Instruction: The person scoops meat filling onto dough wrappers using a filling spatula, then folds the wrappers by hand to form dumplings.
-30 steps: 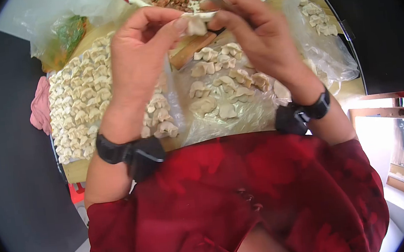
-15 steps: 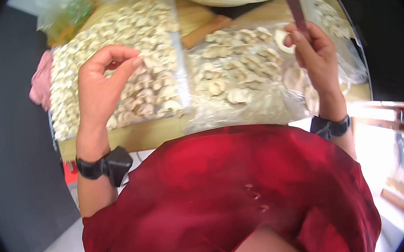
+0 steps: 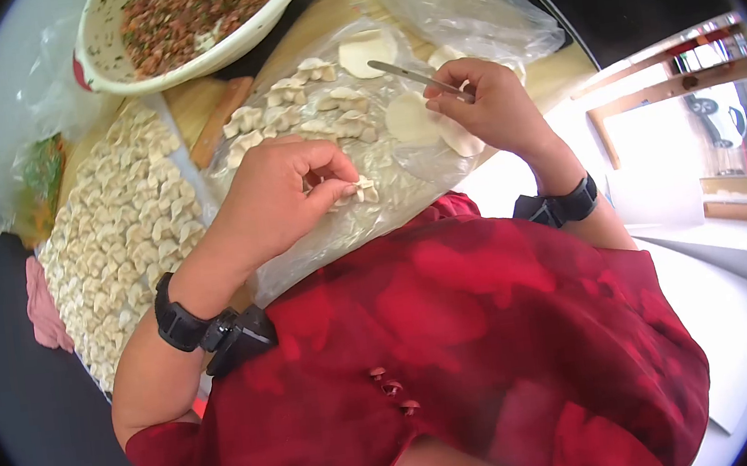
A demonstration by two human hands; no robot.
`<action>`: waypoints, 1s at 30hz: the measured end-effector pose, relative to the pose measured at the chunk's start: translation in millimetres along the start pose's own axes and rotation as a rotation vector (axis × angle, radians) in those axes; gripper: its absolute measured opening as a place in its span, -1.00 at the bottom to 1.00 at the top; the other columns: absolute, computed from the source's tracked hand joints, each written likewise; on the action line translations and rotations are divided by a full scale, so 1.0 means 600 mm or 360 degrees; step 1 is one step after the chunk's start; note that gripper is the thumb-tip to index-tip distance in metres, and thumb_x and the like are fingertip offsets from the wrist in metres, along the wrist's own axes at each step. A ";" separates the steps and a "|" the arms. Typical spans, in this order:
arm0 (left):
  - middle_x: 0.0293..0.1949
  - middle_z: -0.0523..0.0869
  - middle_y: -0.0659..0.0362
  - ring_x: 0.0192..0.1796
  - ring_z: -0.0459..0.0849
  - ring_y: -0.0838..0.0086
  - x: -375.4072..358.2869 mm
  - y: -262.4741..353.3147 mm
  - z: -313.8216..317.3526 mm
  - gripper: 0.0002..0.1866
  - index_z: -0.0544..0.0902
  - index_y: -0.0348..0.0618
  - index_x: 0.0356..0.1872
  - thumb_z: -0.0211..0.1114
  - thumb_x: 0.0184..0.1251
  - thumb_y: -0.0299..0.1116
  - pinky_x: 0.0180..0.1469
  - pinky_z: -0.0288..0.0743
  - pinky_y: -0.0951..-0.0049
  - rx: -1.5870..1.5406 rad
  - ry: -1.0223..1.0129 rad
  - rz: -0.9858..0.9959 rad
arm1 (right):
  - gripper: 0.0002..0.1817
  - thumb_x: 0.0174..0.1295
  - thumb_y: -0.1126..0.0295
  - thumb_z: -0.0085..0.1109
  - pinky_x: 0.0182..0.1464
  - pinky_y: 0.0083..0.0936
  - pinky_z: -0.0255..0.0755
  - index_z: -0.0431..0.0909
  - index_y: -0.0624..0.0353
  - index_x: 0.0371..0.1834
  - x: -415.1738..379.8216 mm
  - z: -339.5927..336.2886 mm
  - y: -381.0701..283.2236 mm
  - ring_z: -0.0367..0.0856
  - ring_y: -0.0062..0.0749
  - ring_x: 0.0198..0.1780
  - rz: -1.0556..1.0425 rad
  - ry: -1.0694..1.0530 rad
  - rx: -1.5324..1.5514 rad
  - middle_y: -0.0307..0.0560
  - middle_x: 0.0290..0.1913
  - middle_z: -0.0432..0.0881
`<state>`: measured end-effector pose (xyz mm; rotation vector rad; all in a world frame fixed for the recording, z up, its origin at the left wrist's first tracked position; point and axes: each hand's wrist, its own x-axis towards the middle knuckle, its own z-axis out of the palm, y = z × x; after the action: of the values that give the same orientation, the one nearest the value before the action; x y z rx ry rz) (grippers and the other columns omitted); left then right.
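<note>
My left hand (image 3: 287, 192) is closed in a pinch on a small pleated dumpling (image 3: 366, 190), low over the plastic sheet (image 3: 303, 257); whether the dumpling rests on the sheet is hard to tell. Several finished dumplings (image 3: 338, 114) lie just beyond that hand. My right hand (image 3: 487, 103) grips a thin flat filling spatula (image 3: 411, 72), its blade pointing to the upper left. Beneath and beside the spatula are round dough wrappers; one wrapper (image 3: 410, 120) lies partly under the right fingers, and another wrapper (image 3: 367, 52) is farther off.
At the upper left stands a white bowl (image 3: 101, 66) of minced filling (image 3: 187, 20). Rows of dumplings (image 3: 131, 222) cover the left side. A wooden rolling pin or stick (image 3: 221, 122) lies between the groups. A plastic bag (image 3: 483, 21) with more dumplings is at the back right; a pink cloth (image 3: 46, 304) hangs left.
The view has turned and shifted right. My left hand has moved from over the left dumpling rows to the middle sheet. The spatula, upright before, now slants left above the wrappers.
</note>
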<state>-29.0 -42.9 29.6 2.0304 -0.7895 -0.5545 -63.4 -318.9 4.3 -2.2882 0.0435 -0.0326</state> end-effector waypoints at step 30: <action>-0.39 0.76 0.15 -0.38 0.70 0.46 0.032 -0.024 0.020 -0.91 0.73 -0.20 -0.31 0.34 0.15 -0.52 -0.27 0.54 0.50 -0.0051 -0.0151 0.0100 | -0.86 0.22 0.49 0.32 -0.29 -0.76 0.38 0.53 0.19 -0.25 0.066 0.006 -0.058 0.51 -0.80 -0.31 -0.0272 -0.0319 0.0814 -0.36 -0.36 0.61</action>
<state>-18.6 -57.2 9.4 1.9545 -0.8922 -0.6276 -23.0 -295.2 28.3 -1.7683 -0.2390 0.0876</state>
